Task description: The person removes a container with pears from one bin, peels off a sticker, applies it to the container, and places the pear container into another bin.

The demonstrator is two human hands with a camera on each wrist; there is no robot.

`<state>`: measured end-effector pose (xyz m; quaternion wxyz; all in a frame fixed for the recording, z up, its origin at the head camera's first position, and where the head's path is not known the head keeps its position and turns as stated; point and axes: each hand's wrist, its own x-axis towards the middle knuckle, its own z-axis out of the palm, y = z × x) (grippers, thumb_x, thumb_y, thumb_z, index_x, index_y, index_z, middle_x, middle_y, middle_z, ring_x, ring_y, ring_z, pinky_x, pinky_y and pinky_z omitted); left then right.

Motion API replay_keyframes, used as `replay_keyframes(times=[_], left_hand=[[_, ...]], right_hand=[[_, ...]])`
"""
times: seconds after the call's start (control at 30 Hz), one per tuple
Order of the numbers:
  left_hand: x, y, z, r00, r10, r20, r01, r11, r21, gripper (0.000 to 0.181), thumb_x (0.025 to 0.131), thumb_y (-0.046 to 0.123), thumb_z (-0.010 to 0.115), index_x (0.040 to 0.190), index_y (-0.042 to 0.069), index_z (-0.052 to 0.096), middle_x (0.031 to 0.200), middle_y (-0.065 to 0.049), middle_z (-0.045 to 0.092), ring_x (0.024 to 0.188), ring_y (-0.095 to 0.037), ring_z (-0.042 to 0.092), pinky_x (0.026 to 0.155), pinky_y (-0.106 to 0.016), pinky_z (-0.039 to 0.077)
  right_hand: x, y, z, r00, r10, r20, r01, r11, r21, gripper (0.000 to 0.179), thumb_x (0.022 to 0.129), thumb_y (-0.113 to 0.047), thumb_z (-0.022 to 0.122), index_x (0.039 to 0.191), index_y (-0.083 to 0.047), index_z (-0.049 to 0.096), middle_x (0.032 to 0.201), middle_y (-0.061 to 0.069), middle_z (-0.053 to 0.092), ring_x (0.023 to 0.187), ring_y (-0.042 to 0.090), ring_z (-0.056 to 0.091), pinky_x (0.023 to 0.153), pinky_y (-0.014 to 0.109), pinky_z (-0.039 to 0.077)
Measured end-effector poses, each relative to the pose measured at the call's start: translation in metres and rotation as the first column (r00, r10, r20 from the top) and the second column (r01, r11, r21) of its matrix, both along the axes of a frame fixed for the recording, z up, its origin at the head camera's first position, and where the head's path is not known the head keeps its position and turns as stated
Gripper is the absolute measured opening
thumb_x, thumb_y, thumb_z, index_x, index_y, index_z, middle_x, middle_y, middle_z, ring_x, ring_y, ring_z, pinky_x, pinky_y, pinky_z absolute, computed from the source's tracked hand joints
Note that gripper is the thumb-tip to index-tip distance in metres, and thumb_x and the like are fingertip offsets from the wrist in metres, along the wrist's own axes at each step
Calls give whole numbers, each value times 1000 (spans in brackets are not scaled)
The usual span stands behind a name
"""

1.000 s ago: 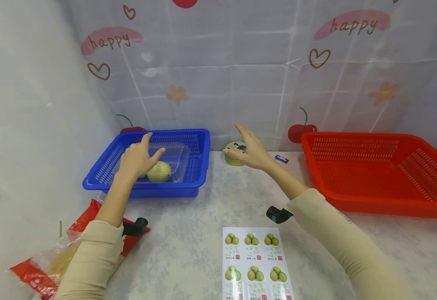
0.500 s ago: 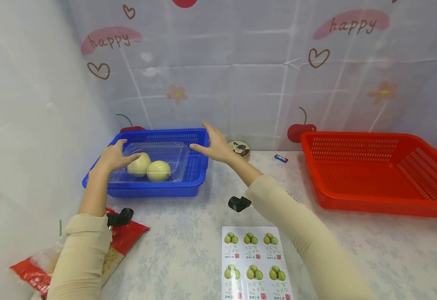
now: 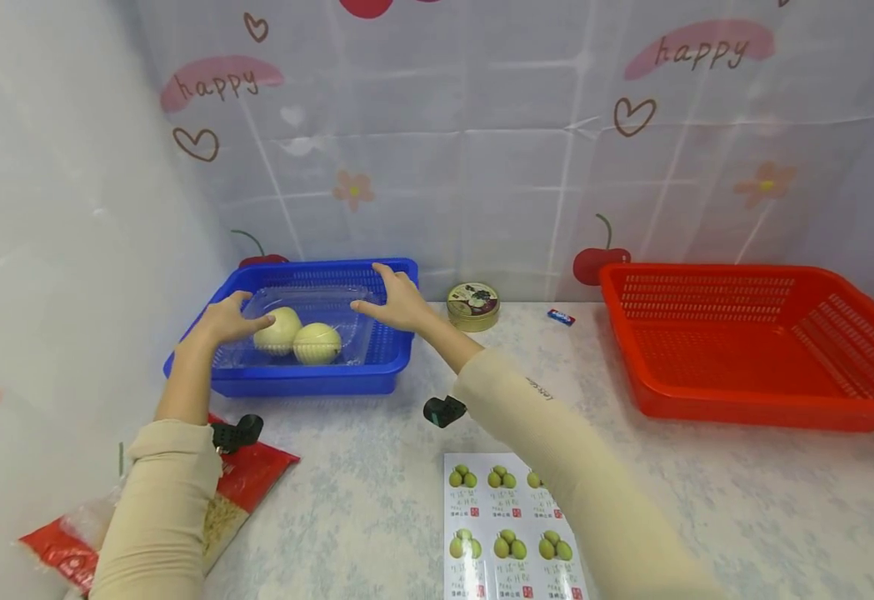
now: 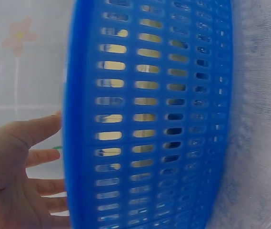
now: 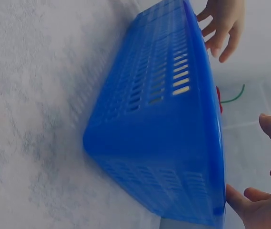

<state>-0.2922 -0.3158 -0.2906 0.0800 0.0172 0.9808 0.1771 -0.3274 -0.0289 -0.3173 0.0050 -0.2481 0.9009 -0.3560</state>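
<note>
A blue plastic basket (image 3: 305, 373) stands at the back left, and a clear plastic box (image 3: 335, 307) lies inside it. Two pale yellow round fruits (image 3: 317, 343) show through the clear plastic. Over the basket's left side is my left hand (image 3: 227, 322), thumb pointing toward the fruits, fingers spread. My right hand (image 3: 401, 302) reaches over the basket's right side with thumb and forefinger apart, at the box's right edge. In the left wrist view the basket wall partly hides the left fingertips. The right wrist view has the right hand (image 5: 266, 202) by the basket rim, holding nothing.
A red basket (image 3: 751, 400) sits at the right. Between the baskets are a round tin (image 3: 473, 307) and a small blue packet (image 3: 561, 317). A pear sticker sheet (image 3: 492, 521) lies in front, partly under the right sleeve. A red food bag (image 3: 252, 471) lies under the left forearm.
My right hand has moved left from in front of the tin to over the blue basket. My left hand has shifted left and slightly down, uncovering the fruits.
</note>
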Motion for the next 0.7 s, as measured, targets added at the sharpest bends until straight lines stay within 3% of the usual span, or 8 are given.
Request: replay_keyframes(times=[0.33,0.63,0.7], left_hand=[[-3,-5,-13,999,31,45,-33,999,43,88,94,40,51,144,-14,5,144,-42,9,129,-60,11,101,-69,21],[-5,-9,-19,994,25,108,-35,996,86,89,96,42,47,143,-16,-2,144,-43,5,128,-62,9,99,-68,26],[-5,-9,-20,993,24,116,-35,996,88,89,96,42,46,142,-17,-3,143,-43,4,128,-62,8,100,-68,25]], right_hand=[[5,-24,-6,993,8,122,-11,1000,22,78,90,-43,60,149,-6,24,149,13,34,134,29,36,105,40,37],[10,-36,-7,978,-40,203,34,999,36,78,90,-41,59,149,-6,22,151,12,31,134,30,36,105,43,36],[10,-38,-9,970,-37,239,33,999,20,79,91,-39,60,150,-5,19,151,14,31,126,32,45,99,43,43]])
